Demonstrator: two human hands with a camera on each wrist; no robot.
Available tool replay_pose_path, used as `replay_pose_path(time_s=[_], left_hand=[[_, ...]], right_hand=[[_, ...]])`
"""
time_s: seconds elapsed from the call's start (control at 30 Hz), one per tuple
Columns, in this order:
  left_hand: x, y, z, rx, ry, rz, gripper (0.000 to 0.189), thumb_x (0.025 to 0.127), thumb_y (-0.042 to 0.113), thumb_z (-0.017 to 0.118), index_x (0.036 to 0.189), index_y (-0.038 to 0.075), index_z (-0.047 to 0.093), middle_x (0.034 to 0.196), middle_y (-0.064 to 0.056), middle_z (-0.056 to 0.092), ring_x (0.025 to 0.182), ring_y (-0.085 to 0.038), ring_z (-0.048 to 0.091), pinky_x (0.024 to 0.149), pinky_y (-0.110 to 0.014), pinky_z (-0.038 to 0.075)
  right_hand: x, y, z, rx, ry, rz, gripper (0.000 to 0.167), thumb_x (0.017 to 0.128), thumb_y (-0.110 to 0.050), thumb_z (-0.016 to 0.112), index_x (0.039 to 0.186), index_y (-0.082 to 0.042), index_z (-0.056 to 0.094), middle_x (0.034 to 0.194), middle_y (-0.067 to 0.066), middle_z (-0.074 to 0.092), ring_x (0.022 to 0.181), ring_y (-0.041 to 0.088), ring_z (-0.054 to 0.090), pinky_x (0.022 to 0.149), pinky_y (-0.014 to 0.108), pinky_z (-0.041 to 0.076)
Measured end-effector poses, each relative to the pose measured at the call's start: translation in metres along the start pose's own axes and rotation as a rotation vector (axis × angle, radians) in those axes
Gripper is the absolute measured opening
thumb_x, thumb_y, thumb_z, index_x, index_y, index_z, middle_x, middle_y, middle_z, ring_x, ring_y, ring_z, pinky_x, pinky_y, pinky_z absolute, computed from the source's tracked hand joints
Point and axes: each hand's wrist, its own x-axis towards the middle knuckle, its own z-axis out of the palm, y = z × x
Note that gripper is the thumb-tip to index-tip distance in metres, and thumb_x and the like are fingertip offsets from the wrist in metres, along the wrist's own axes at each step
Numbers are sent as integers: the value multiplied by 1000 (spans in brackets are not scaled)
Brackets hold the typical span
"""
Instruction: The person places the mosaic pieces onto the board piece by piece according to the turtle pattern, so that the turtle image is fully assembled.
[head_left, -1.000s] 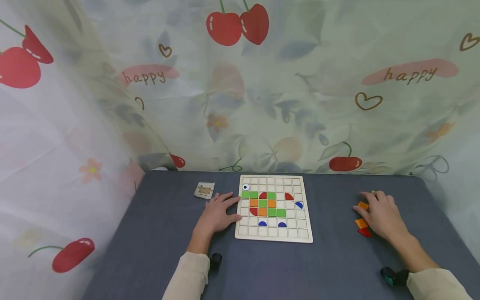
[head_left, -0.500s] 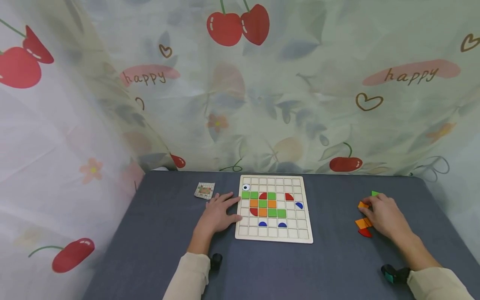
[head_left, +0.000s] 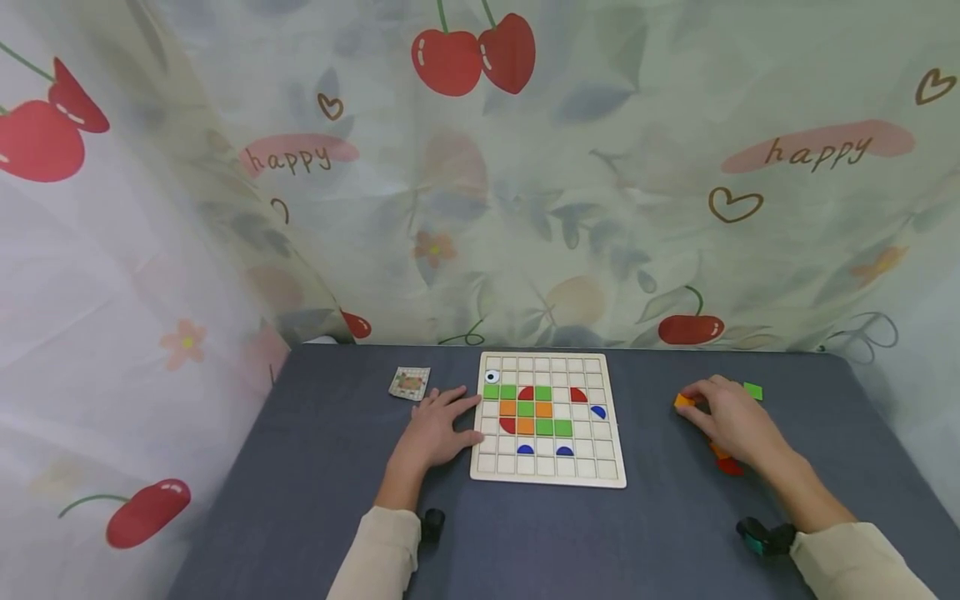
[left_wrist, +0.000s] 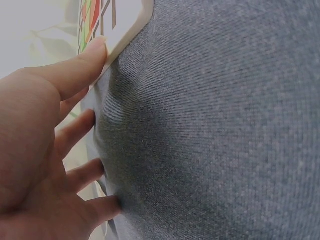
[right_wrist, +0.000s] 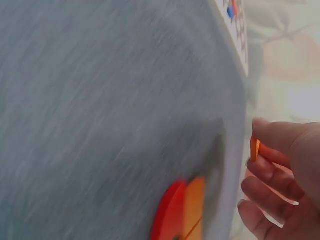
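Note:
My right hand (head_left: 741, 423) pinches an orange square tile (head_left: 683, 402) between thumb and fingertips, right of the board. In the right wrist view this orange tile (right_wrist: 255, 149) shows edge-on, raised above the table. My left hand (head_left: 433, 429) lies with fingers spread at the left side of the wooden grid board (head_left: 547, 474), its thumb touching the rim (left_wrist: 135, 32). Green squares (head_left: 553, 427), orange squares (head_left: 507, 408), red quarter-round pieces (head_left: 578, 395) and blue half-rounds (head_left: 565, 451) sit in the grid. A white eye piece (head_left: 492, 377) is at its upper left.
Under my right hand lie a red piece (head_left: 729, 467) and orange tiles (right_wrist: 194, 205), partly hidden in the head view. Beyond that hand is a green tile (head_left: 753, 391). A small pattern card (head_left: 410, 382) lies left of the board. A printed curtain (head_left: 525, 208) hangs behind the table.
My right hand has pinched an orange tile from the loose pieces and moved left with it, uncovering the green tile. The left hand has stayed at the board's edge.

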Motion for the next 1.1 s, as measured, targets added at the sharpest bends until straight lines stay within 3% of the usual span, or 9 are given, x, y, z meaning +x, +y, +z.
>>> replay_pose_path(time_s=[0.23, 0.53, 0.8, 1.1], left_hand=[[1, -1, 1, 2, -9, -15, 65, 91, 46, 75, 151, 32, 52, 165, -1, 39, 158, -43, 20, 125, -70, 18], [1, -2, 2, 4, -4, -17, 66, 91, 45, 75, 151, 33, 52, 165, -1, 39, 158, -43, 20, 125, -69, 18], [2, -2, 2, 14, -7, -16, 67, 90, 46, 75, 151, 34, 51, 165, -1, 39, 158, -42, 20, 125, -69, 19], [0, 1, 0, 4, -4, -14, 66, 90, 45, 75, 151, 33, 52, 165, -1, 39, 158, -43, 21, 125, -69, 19]], right_hand=[[14, -33, 6, 46, 9, -30, 29, 92, -21, 76, 114, -2, 74, 108, 15, 69, 100, 33, 62, 92, 55, 53], [30, -70, 27, 79, 12, -63, 31, 91, -22, 78, 117, -6, 75, 107, 10, 68, 100, 27, 57, 88, 47, 52], [38, -97, 46, 36, 0, -104, 31, 90, -26, 80, 116, -10, 76, 106, 6, 67, 96, 22, 53, 78, 36, 50], [53, -115, 61, -14, -2, -196, 31, 91, -28, 79, 115, -10, 76, 105, 4, 68, 96, 20, 52, 80, 36, 51]])
